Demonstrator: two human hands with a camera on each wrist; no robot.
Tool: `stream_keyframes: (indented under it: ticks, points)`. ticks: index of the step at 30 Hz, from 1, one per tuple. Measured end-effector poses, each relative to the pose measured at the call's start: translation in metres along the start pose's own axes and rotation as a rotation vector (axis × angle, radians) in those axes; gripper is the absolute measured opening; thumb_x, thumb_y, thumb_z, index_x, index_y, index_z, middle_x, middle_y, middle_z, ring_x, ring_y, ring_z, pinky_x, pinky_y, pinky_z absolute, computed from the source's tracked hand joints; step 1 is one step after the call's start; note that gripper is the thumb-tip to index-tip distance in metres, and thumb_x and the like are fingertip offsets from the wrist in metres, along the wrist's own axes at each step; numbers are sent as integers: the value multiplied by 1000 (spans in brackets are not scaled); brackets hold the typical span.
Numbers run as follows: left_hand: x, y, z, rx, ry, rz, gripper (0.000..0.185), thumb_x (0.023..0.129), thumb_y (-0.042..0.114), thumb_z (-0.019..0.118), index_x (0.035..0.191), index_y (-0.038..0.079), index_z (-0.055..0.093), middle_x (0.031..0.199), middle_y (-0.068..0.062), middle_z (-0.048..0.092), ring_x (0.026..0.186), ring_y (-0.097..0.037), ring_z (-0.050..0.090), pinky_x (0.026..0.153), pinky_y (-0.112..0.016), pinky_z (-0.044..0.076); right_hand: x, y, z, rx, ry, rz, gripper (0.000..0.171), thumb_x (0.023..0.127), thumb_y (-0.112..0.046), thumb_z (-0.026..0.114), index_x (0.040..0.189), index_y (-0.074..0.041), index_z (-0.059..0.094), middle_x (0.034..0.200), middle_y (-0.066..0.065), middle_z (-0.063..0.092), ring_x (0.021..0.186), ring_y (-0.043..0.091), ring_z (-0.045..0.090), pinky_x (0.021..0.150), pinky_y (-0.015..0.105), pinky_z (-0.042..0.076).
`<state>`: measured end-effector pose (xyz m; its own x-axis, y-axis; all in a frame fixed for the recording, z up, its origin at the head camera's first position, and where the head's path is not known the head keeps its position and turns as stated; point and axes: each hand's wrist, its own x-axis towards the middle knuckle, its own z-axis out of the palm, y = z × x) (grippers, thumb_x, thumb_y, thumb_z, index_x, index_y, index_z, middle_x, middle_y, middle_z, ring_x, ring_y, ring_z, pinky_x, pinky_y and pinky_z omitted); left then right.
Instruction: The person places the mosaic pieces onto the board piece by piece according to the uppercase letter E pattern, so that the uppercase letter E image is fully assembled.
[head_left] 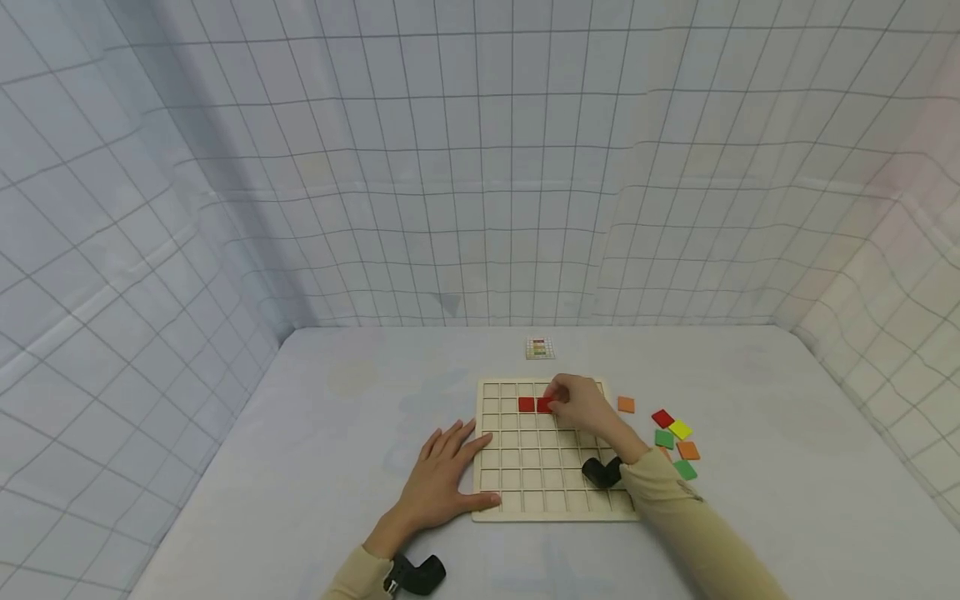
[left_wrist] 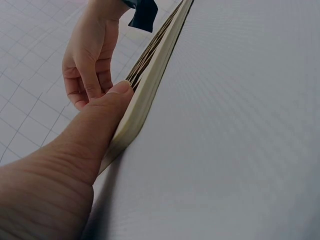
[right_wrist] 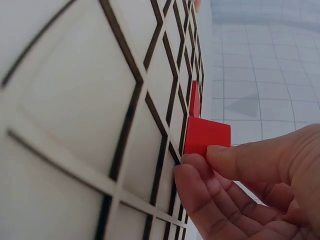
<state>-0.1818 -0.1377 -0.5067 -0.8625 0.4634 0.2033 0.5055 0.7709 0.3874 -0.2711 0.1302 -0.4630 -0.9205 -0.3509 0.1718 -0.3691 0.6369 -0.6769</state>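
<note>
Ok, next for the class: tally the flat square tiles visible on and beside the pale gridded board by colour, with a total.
Red square tiles: 3
Orange square tiles: 3, one mostly hidden by the beige right sleeve
Green square tiles: 2
Yellow square tile: 1
Total visible: 9

No text, label, brand or number can be read in any view. On the small white square card with a coloured grid pattern (head_left: 540, 348), just below centre in the head view, any finer marking is too small to tell.
</note>
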Motion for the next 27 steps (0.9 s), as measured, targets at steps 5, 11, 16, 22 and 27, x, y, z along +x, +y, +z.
stream_keyframes:
  ticks: [5,11,16,22,27]
  points:
    - [0,-1,1,4,5,4,86,77,72,57,145,22,42,152,-6,28,141,-25,17,111,-48,9,2,-1,3,-46,15,9,8,85,2,66,88,-5,65,77,0,61,71,15,56,64,31,49]
    - [-1,-1,1,3,9,7,86,77,73,56,145,23,42,153,-5,28,141,-25,17,111,-48,9,-3,-4,3,-100,-5,21,16,87,3,62,99,-4,68,93,8,61,75,18,56,64,33,48]
    - [-1,-2,1,9,9,3,86,77,73,57,145,22,42,152,-6,28,141,-26,18,111,-48,10,-6,-7,2,-155,-38,39,23,89,-1,60,109,-6,69,97,9,56,74,16,53,60,31,45]
    - [-1,-2,1,7,12,13,86,77,72,57,145,22,42,152,-6,29,141,-26,18,111,-49,10,-10,-11,0,-189,-41,33,23,89,-2,61,111,-4,69,94,10,54,64,16,46,54,28,39]
    - [0,-2,2,11,16,18,86,77,73,56,145,23,42,152,-6,29,141,-26,18,111,-49,10,-11,-10,1,-205,-45,20,25,88,-3,62,112,-4,68,96,10,54,65,16,45,55,29,39]
